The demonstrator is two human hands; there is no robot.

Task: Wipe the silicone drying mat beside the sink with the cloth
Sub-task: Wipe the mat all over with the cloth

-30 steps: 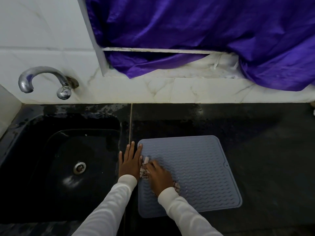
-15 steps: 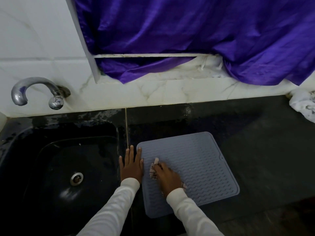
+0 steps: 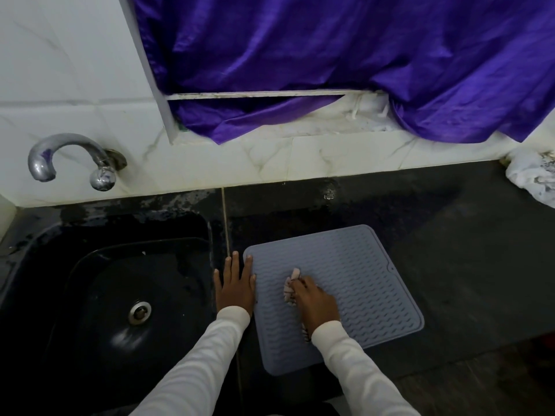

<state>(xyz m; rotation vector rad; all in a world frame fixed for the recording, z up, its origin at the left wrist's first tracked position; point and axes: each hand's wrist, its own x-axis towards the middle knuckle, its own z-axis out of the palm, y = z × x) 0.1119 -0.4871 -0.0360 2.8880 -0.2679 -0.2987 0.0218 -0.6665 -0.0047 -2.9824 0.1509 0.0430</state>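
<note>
Evidently your left hand (image 3: pixel 235 288) lies spread flat, pinning the mat (image 3: pixel 354 283) edge, while your right hand (image 3: pixel 315 304) presses the bunched cloth (image 3: pixel 290 288) down.

The mat (image 3: pixel 354 283) lies on the counter (image 3: pixel 465 265) right of the sink (image 3: pixel 120 295), tap (image 3: pixel 72 159) behind, seemingly wall-mounted.

Bare counter (image 3: pixel 468 265) lies open right of the mat (image 3: pixel 360 265); the sink (image 3: pixel 120 295) borders left.
</note>
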